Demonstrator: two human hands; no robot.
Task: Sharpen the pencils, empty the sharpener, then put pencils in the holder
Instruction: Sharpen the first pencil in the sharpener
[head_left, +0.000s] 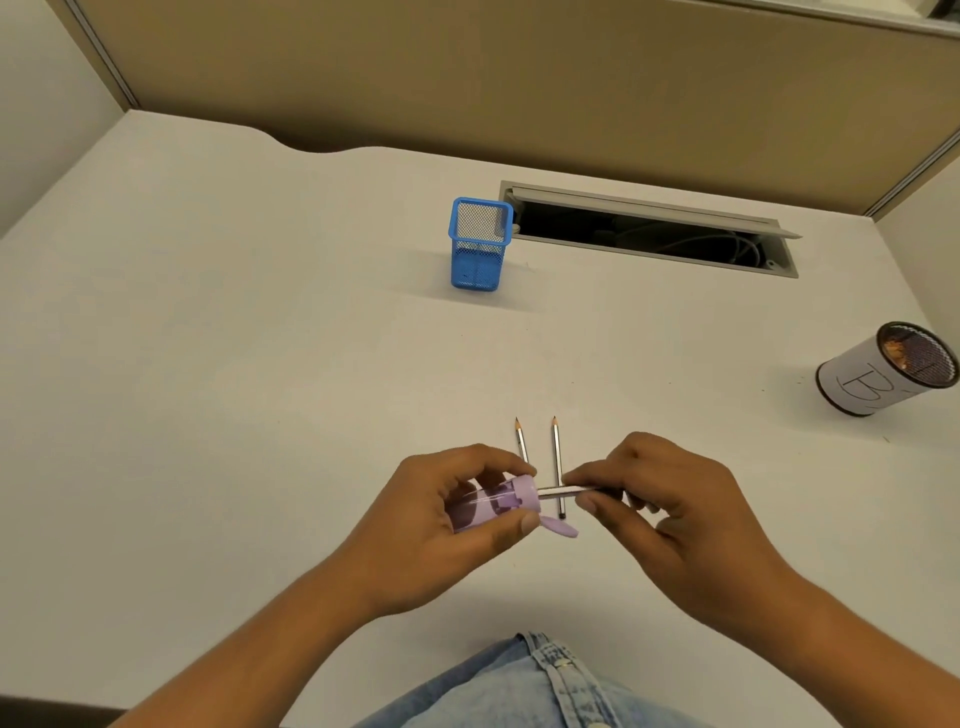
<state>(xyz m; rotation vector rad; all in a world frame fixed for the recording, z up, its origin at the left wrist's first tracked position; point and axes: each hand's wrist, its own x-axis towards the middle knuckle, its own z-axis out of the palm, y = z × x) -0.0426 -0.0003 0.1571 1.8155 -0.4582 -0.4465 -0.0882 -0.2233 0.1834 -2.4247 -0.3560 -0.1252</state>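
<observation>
On the white counter (260, 338), the blue mesh holder (479, 244) stood far beyond your fingers. Your left hand (457, 519) gripped the purple sharpener (493, 504); your right hand (660, 499) pinched a silver pencil (561, 491) pushed into it. Two sharpened pencils (557, 452) lay just past your fingers.

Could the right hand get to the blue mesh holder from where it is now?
Probably yes, once it is free. The desk between the right hand and the blue mesh holder looks bare apart from two loose pencils lying flat, but that hand is gripping the pencil stuck in the purple sharpener.
</observation>
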